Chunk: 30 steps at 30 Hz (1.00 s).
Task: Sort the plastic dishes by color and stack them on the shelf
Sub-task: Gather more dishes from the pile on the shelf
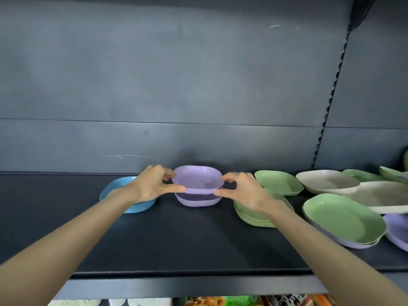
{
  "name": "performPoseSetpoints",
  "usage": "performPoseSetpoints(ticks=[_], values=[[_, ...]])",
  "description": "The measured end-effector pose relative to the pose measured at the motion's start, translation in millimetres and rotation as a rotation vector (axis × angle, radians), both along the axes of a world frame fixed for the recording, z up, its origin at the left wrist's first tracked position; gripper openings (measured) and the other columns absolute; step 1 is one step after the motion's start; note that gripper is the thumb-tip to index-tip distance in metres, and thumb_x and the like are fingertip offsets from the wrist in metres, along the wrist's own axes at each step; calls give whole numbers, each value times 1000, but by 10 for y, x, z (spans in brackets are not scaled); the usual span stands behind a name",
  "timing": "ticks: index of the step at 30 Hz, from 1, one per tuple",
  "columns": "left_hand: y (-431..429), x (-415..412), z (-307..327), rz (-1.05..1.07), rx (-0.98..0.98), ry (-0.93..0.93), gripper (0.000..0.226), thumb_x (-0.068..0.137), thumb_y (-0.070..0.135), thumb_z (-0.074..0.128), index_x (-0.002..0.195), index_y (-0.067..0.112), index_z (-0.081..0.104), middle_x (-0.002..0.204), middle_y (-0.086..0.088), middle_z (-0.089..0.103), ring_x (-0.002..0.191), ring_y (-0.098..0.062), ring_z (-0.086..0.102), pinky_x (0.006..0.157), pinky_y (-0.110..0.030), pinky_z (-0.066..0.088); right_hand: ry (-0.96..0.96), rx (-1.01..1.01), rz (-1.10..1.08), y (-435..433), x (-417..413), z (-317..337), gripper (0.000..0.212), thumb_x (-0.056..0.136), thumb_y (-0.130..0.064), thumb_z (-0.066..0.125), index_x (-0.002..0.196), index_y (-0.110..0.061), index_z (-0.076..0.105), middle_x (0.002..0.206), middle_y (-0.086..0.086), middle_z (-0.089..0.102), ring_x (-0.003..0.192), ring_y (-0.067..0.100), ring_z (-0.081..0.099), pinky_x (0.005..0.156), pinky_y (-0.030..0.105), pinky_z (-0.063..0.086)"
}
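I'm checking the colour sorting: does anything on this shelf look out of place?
Yes: at the right, a green dish sits nested on a purple dish, mixing colours in one stack.

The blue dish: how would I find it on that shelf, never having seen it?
Look along the dark shelf to the left end of the row of dishes. There, just behind the left hand and left of the held purple dish, sits the blue dish. It is the only blue one in view.

R-edge purple dish (397, 230) half off-frame
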<state>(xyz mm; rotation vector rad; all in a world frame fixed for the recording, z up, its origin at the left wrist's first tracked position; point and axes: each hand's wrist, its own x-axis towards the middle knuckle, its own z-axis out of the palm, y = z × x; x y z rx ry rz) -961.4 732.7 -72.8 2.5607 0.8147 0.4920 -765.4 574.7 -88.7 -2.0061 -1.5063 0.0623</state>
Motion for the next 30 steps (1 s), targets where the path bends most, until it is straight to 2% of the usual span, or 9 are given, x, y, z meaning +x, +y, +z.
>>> performPoseSetpoints(ticks=[2, 4, 9, 13, 17, 22, 25, 27, 30], values=[[63, 19, -24, -13, 3, 27, 71, 69, 59, 71, 119, 9, 63, 116, -3, 67, 108, -18, 61, 91, -23, 42, -17, -32, -17, 36, -19, -5, 45, 83, -37, 71, 119, -12, 64, 117, 2, 66, 111, 21, 57, 96, 37, 44], [113, 43, -50, -31, 26, 66, 72, 64, 74, 63, 101, 12, 67, 101, -1, 68, 98, -21, 60, 92, -30, 44, -37, -73, -37, 70, -11, 1, 47, 82, -38, 71, 120, -12, 63, 120, 2, 65, 114, 20, 56, 98, 36, 43], [214, 114, -161, -30, 128, 162, 59, 76, 66, 61, 94, 10, 65, 108, -4, 69, 106, -27, 59, 92, -39, 47, -76, -214, -30, 147, 55, -4, 55, 81, -46, 69, 124, -14, 61, 126, -2, 62, 121, 18, 52, 100, 32, 40], [225, 162, -225, -30, 165, 215, 61, 76, 67, 59, 104, 13, 66, 111, 0, 66, 103, -24, 55, 91, -36, 45, -117, -285, -33, 151, 72, 9, 57, 80, -52, 67, 122, -14, 63, 125, -2, 62, 120, 21, 51, 103, 36, 38], [210, 168, -223, -34, 208, 234, 63, 79, 64, 58, 113, 12, 65, 120, 1, 64, 114, -25, 54, 96, -37, 44, -158, -287, -25, 164, 90, 22, 52, 81, -51, 67, 115, -13, 66, 120, -1, 65, 117, 24, 53, 104, 40, 37], [277, 158, -232, -66, 105, 255, 64, 76, 65, 62, 101, 6, 64, 113, -4, 64, 115, -27, 51, 97, -40, 43, -167, -282, -16, 205, 95, 23, 52, 79, -51, 68, 115, -13, 66, 120, -2, 64, 116, 23, 52, 104, 38, 36], [305, 158, -228, -67, 81, 260, 57, 76, 63, 63, 96, 10, 61, 112, -5, 62, 116, -27, 49, 98, -39, 43, -154, -287, -10, 226, 105, 13, 52, 79, -50, 68, 115, -12, 66, 120, -1, 64, 117, 23, 52, 103, 37, 37], [310, 167, -216, -62, 63, 260, 60, 77, 61, 64, 104, 7, 63, 115, -7, 62, 111, -27, 50, 99, -39, 43, -155, -286, -19, 239, 112, 1, 53, 79, -52, 69, 115, -13, 65, 120, -1, 64, 117, 23, 52, 104, 37, 36], [326, 186, -225, -59, 59, 263, 63, 78, 61, 63, 106, 4, 62, 102, -5, 57, 93, -20, 43, 97, -37, 42, -158, -290, -36, 255, 122, -17, 54, 78, -54, 68, 114, -14, 66, 119, -2, 64, 116, 23, 52, 104, 37, 36]])
